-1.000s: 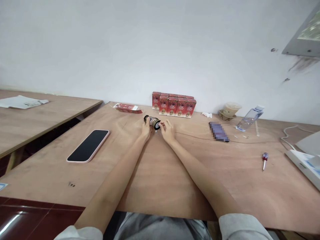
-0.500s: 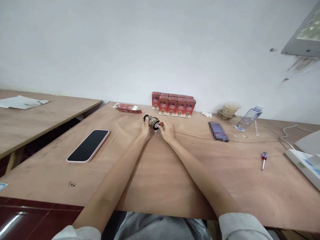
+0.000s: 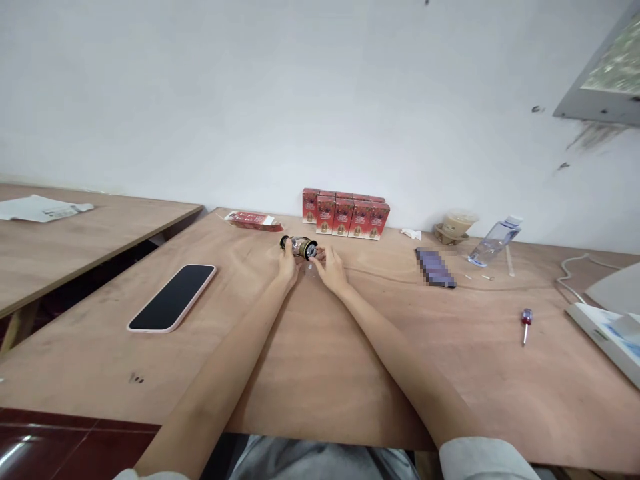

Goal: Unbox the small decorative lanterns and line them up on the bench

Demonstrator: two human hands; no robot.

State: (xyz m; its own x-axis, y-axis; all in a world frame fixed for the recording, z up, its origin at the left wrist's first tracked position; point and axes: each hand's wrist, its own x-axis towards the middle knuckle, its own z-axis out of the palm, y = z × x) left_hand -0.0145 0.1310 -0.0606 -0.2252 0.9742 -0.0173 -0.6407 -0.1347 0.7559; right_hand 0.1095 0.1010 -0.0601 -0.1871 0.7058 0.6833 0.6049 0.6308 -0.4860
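A small bronze-and-black lantern [image 3: 301,247] with a clear middle is held on its side above the table, its round base turned to the right and toward me. My left hand [image 3: 288,264] is closed around its left and lower part, thumb on the near side. Beside the base is my right hand [image 3: 331,267], thumb and fingers apart at the rim; whether a fingertip touches the rim I cannot tell. A small clear piece [image 3: 311,268] shows just below the base, between the hands.
Several red boxes [image 3: 350,217] stand by the wall, an opened red carton [image 3: 254,221] to their left. A phone [image 3: 173,298] lies at left, another phone [image 3: 436,267] at right. Further right are a cup [image 3: 457,225], a tilted bottle [image 3: 495,241] and a screwdriver [image 3: 526,325].
The fingers of my right hand have come off the middle of the lantern's base and spread, so the base face shows. The lantern has shifted slightly left in my left hand.
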